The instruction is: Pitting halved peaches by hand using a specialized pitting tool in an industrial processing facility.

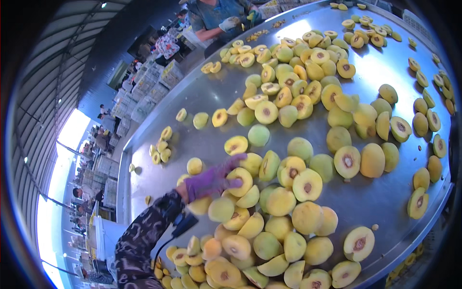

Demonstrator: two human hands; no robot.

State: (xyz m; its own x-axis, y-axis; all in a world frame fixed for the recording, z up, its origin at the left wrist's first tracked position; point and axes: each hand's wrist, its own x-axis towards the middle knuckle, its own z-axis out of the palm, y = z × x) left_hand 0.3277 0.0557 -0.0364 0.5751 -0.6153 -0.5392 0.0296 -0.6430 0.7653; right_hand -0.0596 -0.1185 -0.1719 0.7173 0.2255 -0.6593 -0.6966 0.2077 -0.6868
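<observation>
My left hand [213, 178], in a purple glove, comes in from the lower left over a pile of halved yellow peaches. Its fingers are spread. The thumb lies over the cut face of one peach half [242, 186], and the upper fingertips reach the edge of another peach [252, 164]. Neither fruit is visibly lifted. More peach halves [307, 185] crowd just right of the hand, some cut face up with reddish-brown centres, others skin up. My right hand is out of view.
The peaches lie on a raised-rim metal table [202, 141]. Across it a gloved person [220, 21] works beside small scraps [257, 35]. Another row of halves [420, 119] runs along the right side. Stacked crates [144, 94] and other people fill the hall at left.
</observation>
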